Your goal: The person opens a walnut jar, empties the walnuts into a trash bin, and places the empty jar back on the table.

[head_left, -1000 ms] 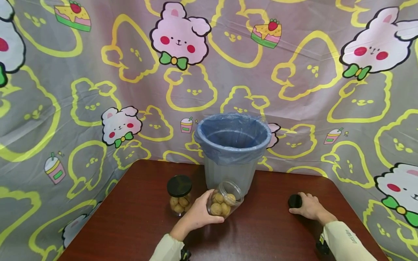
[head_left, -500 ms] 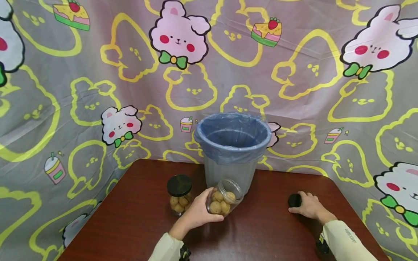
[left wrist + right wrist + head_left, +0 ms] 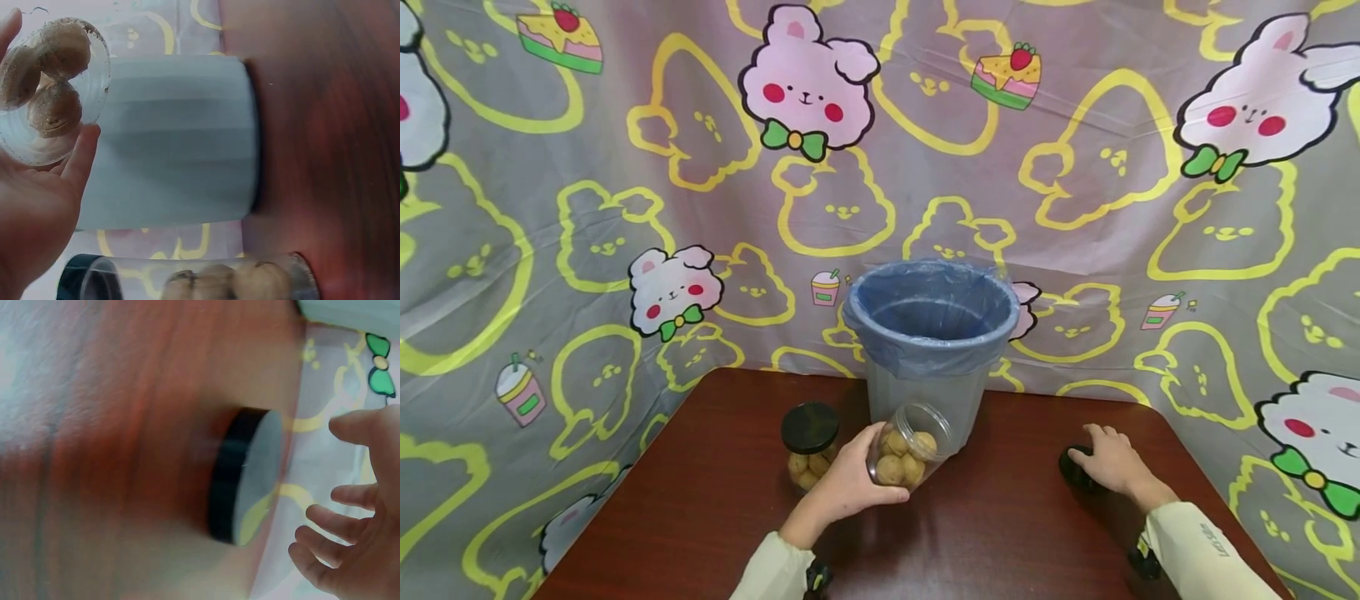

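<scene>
open walnut jar (image 3: 908, 456), tilted in my left hand (image 3: 848, 485); walnuts could spill. right hand (image 3: 1112, 460), fingers spread, hovers over black lid (image 3: 1075, 469).

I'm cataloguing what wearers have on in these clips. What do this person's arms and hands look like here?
Both arms wear pale cream long sleeves; the right sleeve carries small dark lettering near the cuff. A dark device sits at each wrist, the left wrist device with a touch of yellow-green. The left hand and right hand are bare: no gloves or rings visible.
</scene>
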Action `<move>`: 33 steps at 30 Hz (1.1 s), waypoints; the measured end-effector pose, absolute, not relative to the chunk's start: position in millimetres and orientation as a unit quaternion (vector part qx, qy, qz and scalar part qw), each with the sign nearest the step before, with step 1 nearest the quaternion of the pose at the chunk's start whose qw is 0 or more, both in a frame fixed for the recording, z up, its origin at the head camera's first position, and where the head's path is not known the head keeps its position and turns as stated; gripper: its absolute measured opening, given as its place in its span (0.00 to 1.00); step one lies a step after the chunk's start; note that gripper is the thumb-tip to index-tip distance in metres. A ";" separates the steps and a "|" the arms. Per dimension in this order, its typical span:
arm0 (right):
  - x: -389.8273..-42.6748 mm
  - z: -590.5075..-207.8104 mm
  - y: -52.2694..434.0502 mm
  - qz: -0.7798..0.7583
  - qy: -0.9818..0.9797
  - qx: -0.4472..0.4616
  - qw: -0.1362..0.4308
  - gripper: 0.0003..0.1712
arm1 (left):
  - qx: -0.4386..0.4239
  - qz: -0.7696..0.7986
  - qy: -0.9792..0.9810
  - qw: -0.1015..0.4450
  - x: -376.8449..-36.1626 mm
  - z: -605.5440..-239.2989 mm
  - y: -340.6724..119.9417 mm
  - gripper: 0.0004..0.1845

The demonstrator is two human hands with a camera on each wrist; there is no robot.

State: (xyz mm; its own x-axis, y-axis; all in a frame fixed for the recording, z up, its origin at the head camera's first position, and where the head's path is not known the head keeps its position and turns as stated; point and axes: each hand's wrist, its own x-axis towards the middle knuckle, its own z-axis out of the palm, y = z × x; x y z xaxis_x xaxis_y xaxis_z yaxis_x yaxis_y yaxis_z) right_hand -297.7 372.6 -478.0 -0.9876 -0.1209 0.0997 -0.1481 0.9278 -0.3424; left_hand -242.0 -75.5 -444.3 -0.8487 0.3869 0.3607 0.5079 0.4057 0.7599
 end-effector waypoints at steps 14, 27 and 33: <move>-294.4 -421.5 338.9 0.263 -0.959 0.081 0.062 0.34 | -0.264 -0.504 -0.817 0.088 -236.3 -401.6 -86.9 0.49; -292.2 -388.7 314.8 0.292 -0.948 0.101 0.074 0.32 | -0.251 -0.483 -0.831 0.117 -245.0 -356.3 -114.6 0.48; -293.5 -377.2 305.2 0.294 -0.948 0.094 0.074 0.31 | -0.239 -0.466 -0.843 0.125 -250.7 -338.3 -125.7 0.49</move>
